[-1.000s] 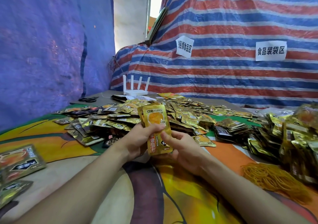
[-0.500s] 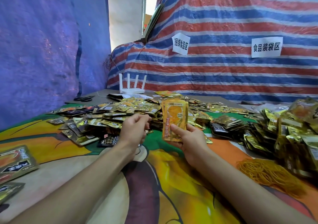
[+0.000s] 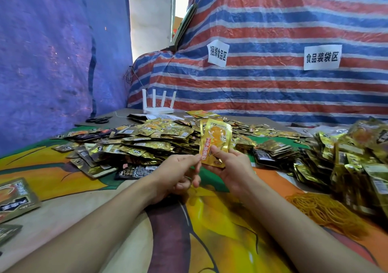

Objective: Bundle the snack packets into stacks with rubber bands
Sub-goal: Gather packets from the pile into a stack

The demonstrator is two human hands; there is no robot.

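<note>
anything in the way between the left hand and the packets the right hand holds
Nothing visible. The left hand is beside the packets, fingertips at their near edge; the right hand grips them from below.

**Tarps, signs and a router around the desk**

A blue woven tarp [image 3: 52, 52] hangs along the left side. A tarp striped in red, white and blue [image 3: 273, 88] covers the back and carries two white paper signs with black Chinese characters, one curling at the left [image 3: 218, 55] and one flat further right [image 3: 322, 57]. Between the tarps are a white wall [image 3: 147, 21] and a bright window [image 3: 181, 10]. A dark flat panel [image 3: 188, 24] leans on the striped tarp's top edge. On the grey-brown desk [image 3: 123, 115] a white router with four upright antennas [image 3: 158, 110] stands at the back, printed white papers [image 3: 161, 117] just before it, black-handled scissors [image 3: 98, 120] to its left. A colourful cartoon-print cloth [image 3: 210, 230] covers the near part.
</note>
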